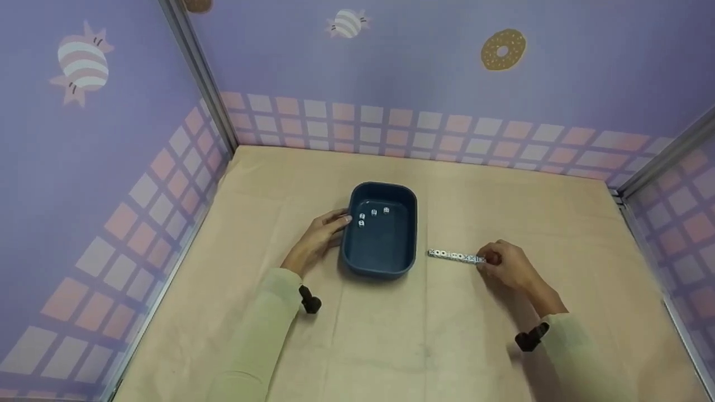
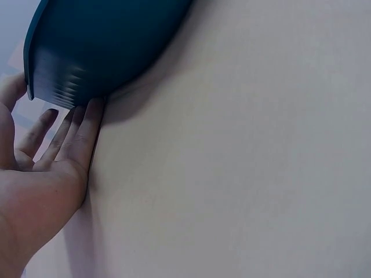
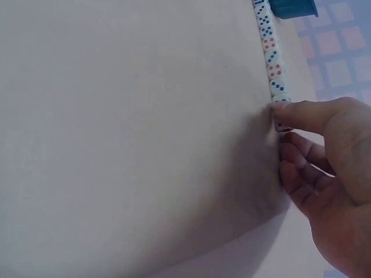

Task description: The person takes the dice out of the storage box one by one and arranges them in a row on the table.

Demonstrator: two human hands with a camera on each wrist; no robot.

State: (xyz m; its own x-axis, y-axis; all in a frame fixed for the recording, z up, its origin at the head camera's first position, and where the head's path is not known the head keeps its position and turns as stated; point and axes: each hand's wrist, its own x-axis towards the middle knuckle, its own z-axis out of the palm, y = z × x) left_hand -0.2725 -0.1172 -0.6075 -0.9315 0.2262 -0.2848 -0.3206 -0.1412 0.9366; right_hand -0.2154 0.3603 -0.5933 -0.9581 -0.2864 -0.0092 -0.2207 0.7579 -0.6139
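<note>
A dark blue rectangular container (image 1: 381, 248) stands on the cloth, with several white dice (image 1: 373, 212) lying loose toward its far end. My left hand (image 1: 318, 237) grips its left side, thumb at the rim and fingertips against the lower wall in the left wrist view (image 2: 49, 156). To the right of the container runs a straight row of white dice (image 1: 453, 256), their pips red and blue in the right wrist view. My right hand (image 1: 509, 265) pinches the die (image 3: 282, 124) at the row's right end between thumb and fingers, which partly hide it.
A beige cloth (image 1: 385, 340) covers the table. Purple walls with a checked border (image 1: 371, 125) enclose the back and both sides, with metal posts (image 1: 204, 78) at the corners. Each wrist carries a small black camera mount (image 1: 309, 300).
</note>
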